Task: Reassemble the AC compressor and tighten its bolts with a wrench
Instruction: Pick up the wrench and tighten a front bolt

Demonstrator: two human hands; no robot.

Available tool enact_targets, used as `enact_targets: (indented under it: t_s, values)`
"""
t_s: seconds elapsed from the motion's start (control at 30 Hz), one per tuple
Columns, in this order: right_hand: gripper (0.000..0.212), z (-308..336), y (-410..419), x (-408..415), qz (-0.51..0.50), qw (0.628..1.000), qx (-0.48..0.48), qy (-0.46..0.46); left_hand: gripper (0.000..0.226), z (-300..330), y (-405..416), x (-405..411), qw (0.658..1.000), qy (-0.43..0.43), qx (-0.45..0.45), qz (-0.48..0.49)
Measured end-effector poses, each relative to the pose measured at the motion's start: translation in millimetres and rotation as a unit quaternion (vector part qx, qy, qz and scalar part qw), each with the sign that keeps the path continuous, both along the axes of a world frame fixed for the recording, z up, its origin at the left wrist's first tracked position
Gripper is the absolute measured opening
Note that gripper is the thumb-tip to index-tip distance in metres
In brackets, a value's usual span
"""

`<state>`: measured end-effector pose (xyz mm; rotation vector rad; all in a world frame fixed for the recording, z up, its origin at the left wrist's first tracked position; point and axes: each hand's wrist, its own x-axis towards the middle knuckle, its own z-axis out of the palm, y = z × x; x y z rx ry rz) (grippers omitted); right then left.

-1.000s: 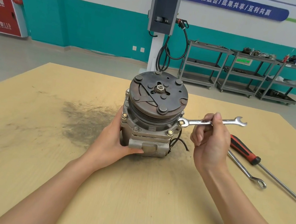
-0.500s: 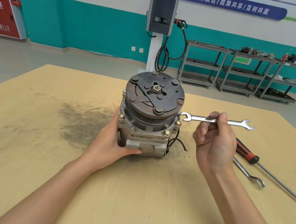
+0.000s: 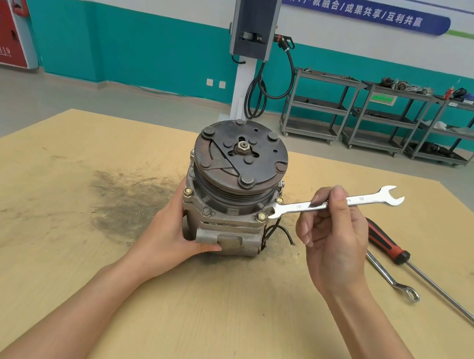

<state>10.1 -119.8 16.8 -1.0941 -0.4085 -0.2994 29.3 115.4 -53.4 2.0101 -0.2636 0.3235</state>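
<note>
Steel, bright and polished, is the open-end wrench [image 3: 336,203] which the right hand [image 3: 334,237] pinches at the middle of its shaft, thumb and fingers curled around it. Half a second ago the wrench was lifted free, held level beside the pulley; now its near end has come down again and sits next to the brass-coloured bolt [image 3: 261,216] at the front right corner of the flange (I cannot tell whether it is fully seated on the head). A second ago the same end sat at the bolt [image 3: 279,200] a little further back, so I judge the person has finished one bolt and moves to the next one around the ring.

The AC compressor [image 3: 231,197] stands upright near the middle of the wooden counter [image 3: 209,313], pulley on top. The left hand [image 3: 172,231] holds the lower housing with the thumb across the front, steadying it.

On the right of the counter lie a red-handled screwdriver [image 3: 388,242] and a second wrench [image 3: 390,277], both untouched. The next pull should probably be slow, because an open end slips easily from a small bolt head.
</note>
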Motion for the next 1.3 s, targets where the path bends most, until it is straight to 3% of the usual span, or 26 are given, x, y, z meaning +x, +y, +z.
enact_targets:
  t_s: [0.2, 0.37, 0.6, 0.7, 0.8, 1.0, 1.17, 1.3]
  values:
    - [0.036, -7, 0, 3, 0.019, 1.000, 0.003, 0.013, 0.111, -1, 0, 1, 1.000, -0.008, 0.004, -0.006]
    - [0.035, -1, -5, 9, 0.097, 0.994, -0.009, 0.059, 0.101, -4, 2, 4, 1.000, -0.011, 0.014, -0.002]
    - [0.035, 4, -8, 12, 0.155, 0.983, -0.039, 0.086, 0.110, -2, 0, 3, 1.000, -0.011, 0.010, -0.002]
    - [0.037, -1, -2, 10, 0.116, 0.991, -0.026, 0.062, 0.105, -6, 2, 6, 1.000, -0.006, 0.021, 0.009]
    - [0.040, -10, 6, 5, 0.017, 1.000, -0.026, 0.002, 0.103, -7, 3, 7, 1.000, -0.006, 0.024, 0.010]
    - [0.033, -19, 16, -10, -0.124, 0.989, -0.047, -0.061, 0.102, -8, 3, 8, 1.000, -0.008, 0.021, 0.007]
    - [0.032, -20, 16, -11, -0.125, 0.988, -0.050, -0.071, 0.107, -6, 2, 7, 1.000, -0.004, 0.012, 0.001]
    - [0.037, -20, 14, -5, -0.085, 0.995, -0.034, -0.026, 0.106, -6, 2, 6, 1.000, -0.004, 0.012, 0.000]
